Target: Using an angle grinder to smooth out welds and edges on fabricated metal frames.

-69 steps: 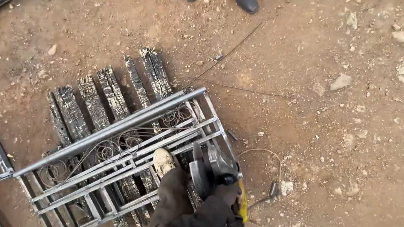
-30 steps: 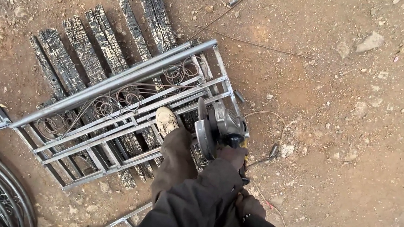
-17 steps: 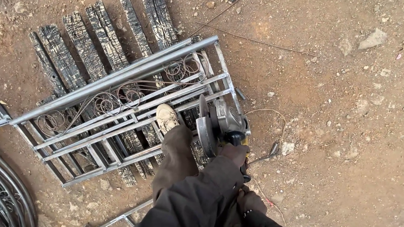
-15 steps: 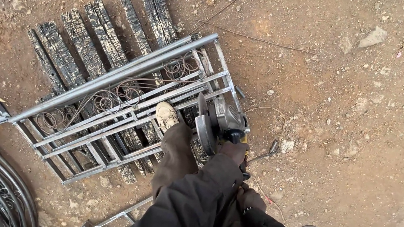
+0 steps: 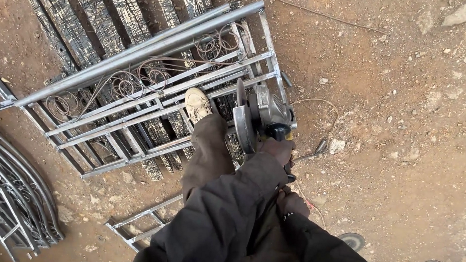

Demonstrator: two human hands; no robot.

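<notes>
Angle grinder [image 5: 263, 116] is held over the right end of a welded steel gate frame [image 5: 140, 83], which lies flat on red dirt. The disc stands on edge at the frame's outer rails.

Left hand [image 5: 279, 149] is wrapped closed around the grinder's front side handle. Right hand [image 5: 291, 202] sits lower, behind the tool, fingers curled; whether it grips the rear body or the cord I cannot tell, as the sleeve hides it.

A shoe [image 5: 198, 103] is planted on a frame rail. Charred timber slats [image 5: 90, 17] lie beneath the frame. Power cord [image 5: 319, 106] loops on the ground to the right.

Judgement: the grinder looks heavy, rigid and liable to kick, so two-handed control at the side handle and rear body suits it. The frame looks stiff, heavy and sharp-edged.
</notes>
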